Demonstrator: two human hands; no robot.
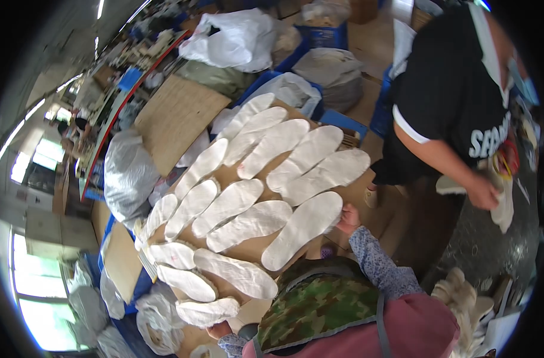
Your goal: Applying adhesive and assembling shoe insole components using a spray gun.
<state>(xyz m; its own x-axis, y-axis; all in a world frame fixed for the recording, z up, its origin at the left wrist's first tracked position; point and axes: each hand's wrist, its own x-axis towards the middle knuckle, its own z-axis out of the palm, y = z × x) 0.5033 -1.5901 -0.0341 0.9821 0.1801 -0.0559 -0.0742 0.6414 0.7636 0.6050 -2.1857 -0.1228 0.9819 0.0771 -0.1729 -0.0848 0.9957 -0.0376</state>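
Pale, foot-shaped insoles (231, 206) lie in slanting rows on a brown board (248, 243) in front of me. My right hand (348, 219) is closed at the edge of the nearest right-hand insole (302, 231). Whether its fingers also touch the board under it is hidden. At the near left corner, my left hand (219, 330) has its fingers curled beneath a fluffy insole (207, 311), and what they grip does not show. Patterned sleeves cover both my forearms, and a camouflage apron (320, 304) hangs over my front.
To the right, a co-worker in black (445, 89) holds white insoles (503, 206) over a dark table (493, 256). More insoles (457, 298) are piled near my right side. Blue crates (328, 37), stuffed plastic bags (129, 173) and a bare wooden board (179, 119) stand beyond and left.
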